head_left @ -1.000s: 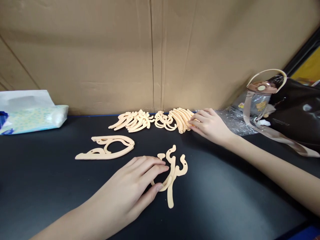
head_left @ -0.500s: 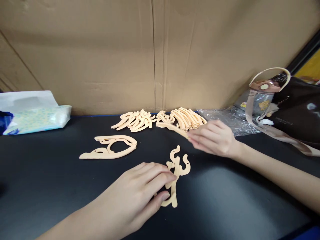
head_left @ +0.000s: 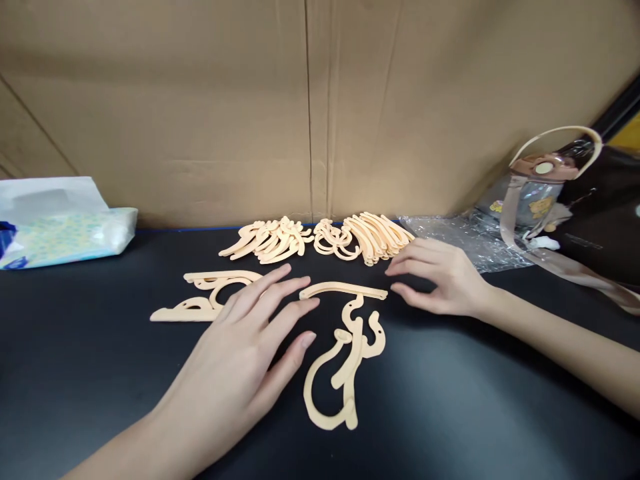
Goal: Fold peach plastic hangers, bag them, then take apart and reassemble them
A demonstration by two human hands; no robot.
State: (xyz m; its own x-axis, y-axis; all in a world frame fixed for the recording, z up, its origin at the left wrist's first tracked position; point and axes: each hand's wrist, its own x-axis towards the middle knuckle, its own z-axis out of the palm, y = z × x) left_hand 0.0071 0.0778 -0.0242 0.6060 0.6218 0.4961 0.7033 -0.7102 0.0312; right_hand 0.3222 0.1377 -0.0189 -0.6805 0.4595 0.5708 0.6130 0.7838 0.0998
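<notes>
My left hand (head_left: 250, 340) is open, fingers spread, holding nothing. It partly covers a flat beige assembled frame (head_left: 185, 313). My right hand (head_left: 435, 277) is also open, thumb and fingers apart, just right of a long curved beige strip (head_left: 345, 288). That strip lies crosswise on the black table, its left end near my left fingertips. Below it rests a loose cluster of beige pieces: a large curved piece (head_left: 311, 393), overlapping straight parts (head_left: 354, 353) and a small hook (head_left: 377, 337).
Along the cardboard wall (head_left: 225, 120) lie beige piles: branched pieces (head_left: 273, 241), rings (head_left: 333, 239) and long strips (head_left: 377, 237). A tissue pack (head_left: 70, 230) sits left. Clear plastic wrap (head_left: 460, 243), a strapped bottle (head_left: 537, 187) and a dark bag (head_left: 605, 207) are right.
The curved strip has left my right hand and now lies on the table. My left hand has let go of the cluster and moved up and left, fingers spread. The view has shifted slightly.
</notes>
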